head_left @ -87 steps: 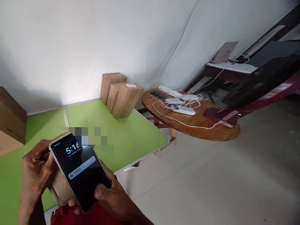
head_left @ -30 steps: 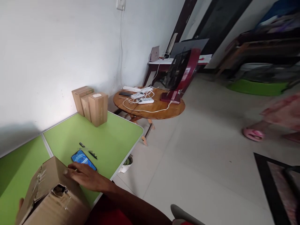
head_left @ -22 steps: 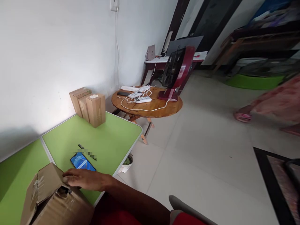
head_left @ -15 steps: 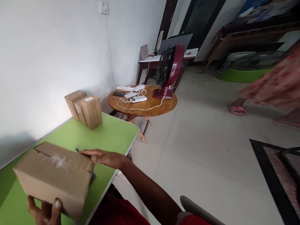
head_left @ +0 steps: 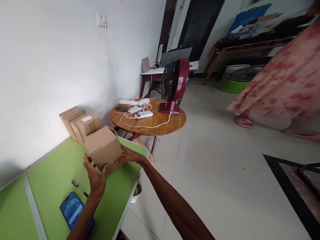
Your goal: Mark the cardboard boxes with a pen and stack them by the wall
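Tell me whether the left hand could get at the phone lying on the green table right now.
Probably not at once: the left hand is pressed to the cardboard box, which it holds with the right hand. The phone lies face up on the green table beside that forearm, uncovered, so once freed it looks reachable.

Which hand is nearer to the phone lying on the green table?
Left. The left hand grips the cardboard box just above the phone; the right hand holds the box's far side, farther away.

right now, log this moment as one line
left hand: holds cardboard box | right hand: holds same box | box: above green table | phone: flat on table, screen lit
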Demonstrator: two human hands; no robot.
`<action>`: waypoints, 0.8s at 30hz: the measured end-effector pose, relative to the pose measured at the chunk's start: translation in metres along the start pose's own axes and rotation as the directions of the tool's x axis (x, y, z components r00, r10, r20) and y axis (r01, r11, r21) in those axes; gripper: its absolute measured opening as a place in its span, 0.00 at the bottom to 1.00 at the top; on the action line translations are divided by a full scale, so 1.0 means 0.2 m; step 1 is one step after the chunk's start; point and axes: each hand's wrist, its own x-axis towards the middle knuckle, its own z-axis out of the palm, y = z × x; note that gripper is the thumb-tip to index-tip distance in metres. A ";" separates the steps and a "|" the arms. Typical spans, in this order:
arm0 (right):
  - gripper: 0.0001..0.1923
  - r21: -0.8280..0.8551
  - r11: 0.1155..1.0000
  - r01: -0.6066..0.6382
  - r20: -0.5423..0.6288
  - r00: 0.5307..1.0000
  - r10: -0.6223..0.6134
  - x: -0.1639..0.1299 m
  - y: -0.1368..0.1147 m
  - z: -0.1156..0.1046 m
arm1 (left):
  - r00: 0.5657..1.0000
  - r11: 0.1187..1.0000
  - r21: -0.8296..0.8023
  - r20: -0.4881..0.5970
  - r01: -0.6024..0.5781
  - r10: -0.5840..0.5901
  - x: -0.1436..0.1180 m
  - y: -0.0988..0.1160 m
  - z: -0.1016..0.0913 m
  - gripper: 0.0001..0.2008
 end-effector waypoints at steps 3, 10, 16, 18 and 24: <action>0.37 0.033 0.999 -0.036 0.012 0.999 0.036 0.05 0.12 -0.05 | 0.997 0.999 -0.020 0.063 0.047 -0.045 0.08 -0.10 0.07 0.55; 0.29 0.045 0.998 -0.044 0.071 0.997 0.041 0.26 0.23 -0.13 | 0.987 0.994 0.009 0.119 0.107 -0.107 0.20 -0.18 0.12 0.48; 0.26 0.001 0.992 -0.125 0.083 0.989 0.125 0.36 0.28 -0.17 | 0.983 0.992 0.028 0.135 0.119 -0.122 0.20 -0.19 0.15 0.47; 0.24 -0.016 0.987 -0.160 0.043 0.986 0.160 0.38 0.28 -0.16 | 0.980 0.993 0.020 0.158 0.118 -0.120 0.21 -0.20 0.17 0.47; 0.26 -0.038 0.988 -0.146 -0.162 0.977 0.139 0.25 0.26 -0.03 | 0.975 0.994 0.005 0.192 0.114 -0.112 0.09 -0.21 0.11 0.48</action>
